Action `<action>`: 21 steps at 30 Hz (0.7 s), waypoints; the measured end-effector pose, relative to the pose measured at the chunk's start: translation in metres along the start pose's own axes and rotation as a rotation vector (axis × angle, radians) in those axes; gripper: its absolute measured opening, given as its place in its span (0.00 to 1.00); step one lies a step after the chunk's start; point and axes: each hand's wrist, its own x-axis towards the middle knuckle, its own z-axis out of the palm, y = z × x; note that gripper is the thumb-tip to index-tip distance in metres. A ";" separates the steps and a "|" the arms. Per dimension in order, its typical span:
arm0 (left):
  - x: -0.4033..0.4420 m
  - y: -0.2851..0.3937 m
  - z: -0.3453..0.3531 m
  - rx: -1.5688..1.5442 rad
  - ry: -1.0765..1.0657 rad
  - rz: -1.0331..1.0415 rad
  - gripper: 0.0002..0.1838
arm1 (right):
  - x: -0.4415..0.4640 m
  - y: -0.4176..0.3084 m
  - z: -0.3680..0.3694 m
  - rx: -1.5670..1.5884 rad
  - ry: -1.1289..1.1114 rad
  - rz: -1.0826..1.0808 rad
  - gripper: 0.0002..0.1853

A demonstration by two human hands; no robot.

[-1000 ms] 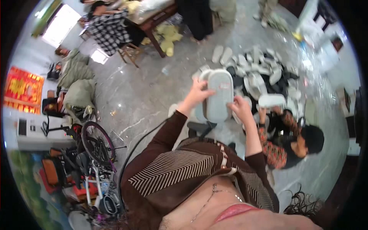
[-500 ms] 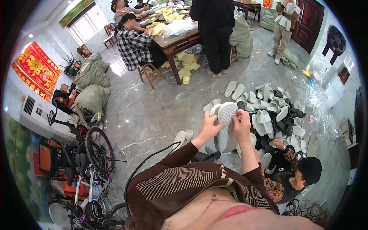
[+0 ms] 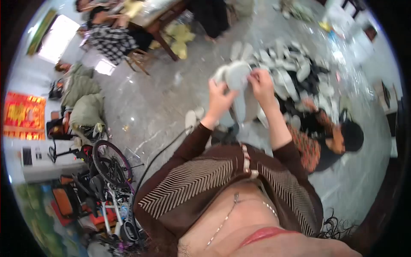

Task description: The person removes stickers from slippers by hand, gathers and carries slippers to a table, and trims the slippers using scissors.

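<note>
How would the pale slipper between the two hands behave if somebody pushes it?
The pale slipper is probably light: the left hand holds it raised. It seems fairly firm, its rounded end looking undented, though blurred. Being broad and flat-soled, it would likely slide, not roll.

You wear a brown top (image 3: 198,201) with matching sleeves (image 3: 188,147), pale striped panels (image 3: 195,180), a light front strap (image 3: 246,161) and a thin necklace (image 3: 236,198), a black cable (image 3: 160,153) beside your left sleeve.

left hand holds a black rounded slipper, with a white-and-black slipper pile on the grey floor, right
Not black: in the head view, the left hand holds a whitish rounded slipper, with a white-and-black slipper pile on the grey floor.
</note>
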 end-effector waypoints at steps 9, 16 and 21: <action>0.005 0.007 0.006 -0.190 -0.074 -0.217 0.16 | -0.004 -0.001 -0.012 -0.019 0.056 0.028 0.05; 0.009 0.008 0.004 -0.122 -0.071 -0.131 0.17 | -0.003 -0.001 -0.011 -0.055 0.039 0.023 0.05; 0.010 0.002 0.005 -0.070 -0.059 -0.118 0.17 | -0.003 0.007 -0.009 -0.109 -0.024 -0.043 0.05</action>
